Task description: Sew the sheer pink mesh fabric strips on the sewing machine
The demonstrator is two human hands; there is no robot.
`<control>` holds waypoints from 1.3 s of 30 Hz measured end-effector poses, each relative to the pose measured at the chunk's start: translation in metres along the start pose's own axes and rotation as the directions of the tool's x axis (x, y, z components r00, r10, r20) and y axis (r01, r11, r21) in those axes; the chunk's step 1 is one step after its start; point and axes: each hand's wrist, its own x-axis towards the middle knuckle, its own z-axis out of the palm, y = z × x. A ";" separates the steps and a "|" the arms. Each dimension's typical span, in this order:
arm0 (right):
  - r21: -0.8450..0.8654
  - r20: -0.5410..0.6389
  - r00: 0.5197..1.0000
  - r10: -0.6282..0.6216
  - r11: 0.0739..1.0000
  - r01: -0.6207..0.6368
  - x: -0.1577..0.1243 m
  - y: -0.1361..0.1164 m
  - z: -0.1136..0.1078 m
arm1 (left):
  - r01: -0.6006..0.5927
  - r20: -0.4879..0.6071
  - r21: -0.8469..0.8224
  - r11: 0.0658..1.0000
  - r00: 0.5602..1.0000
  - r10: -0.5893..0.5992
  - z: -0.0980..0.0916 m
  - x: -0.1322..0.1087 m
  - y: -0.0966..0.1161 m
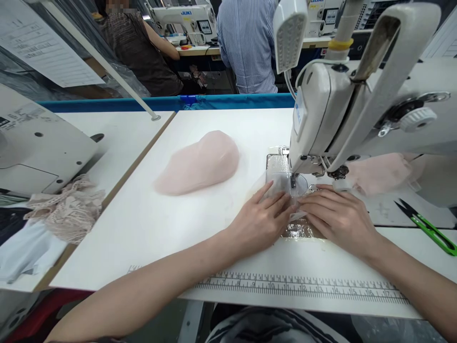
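A sheer, whitish piece of fabric (282,181) lies under the presser foot (293,181) of the sewing machine (321,109). My left hand (262,219) rests on it left of the needle, fingers stretched out and apart. On the other side, my right hand (339,216) lies with outstretched fingers by the front right of the foot, fingertips close to those of the left. Its thumb is hidden. A pale pink cut piece of fabric (203,162) lies flat on the table to the left. More pink fabric (380,174) sits beneath the machine arm.
Green thread snips (426,226) lie at the right. A printed ruler (285,286) runs along the table's front edge. Beige yarn-like trimmings (71,207) and white cloth (28,250) lie at the far left. Two people sit beyond the blue edge (243,101).
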 end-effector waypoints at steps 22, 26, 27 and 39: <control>-0.109 0.002 1.000 -0.019 0.994 0.019 0.004 0.004 0.008 | -0.021 -0.042 0.076 0.997 0.999 0.024 0.006 0.006 -0.007; -0.093 -0.002 0.999 -0.038 0.995 0.037 0.001 0.005 0.008 | -0.014 -0.029 0.046 0.999 0.999 0.015 0.006 0.004 -0.006; -0.093 -0.001 0.999 -0.039 0.995 0.038 0.001 0.005 0.008 | -0.013 -0.026 0.040 0.999 1.000 0.014 0.005 0.005 -0.007; -0.094 0.026 0.999 -0.020 0.995 0.023 -0.002 0.007 0.010 | 0.005 -0.034 0.034 0.999 0.999 -0.004 0.006 0.007 -0.009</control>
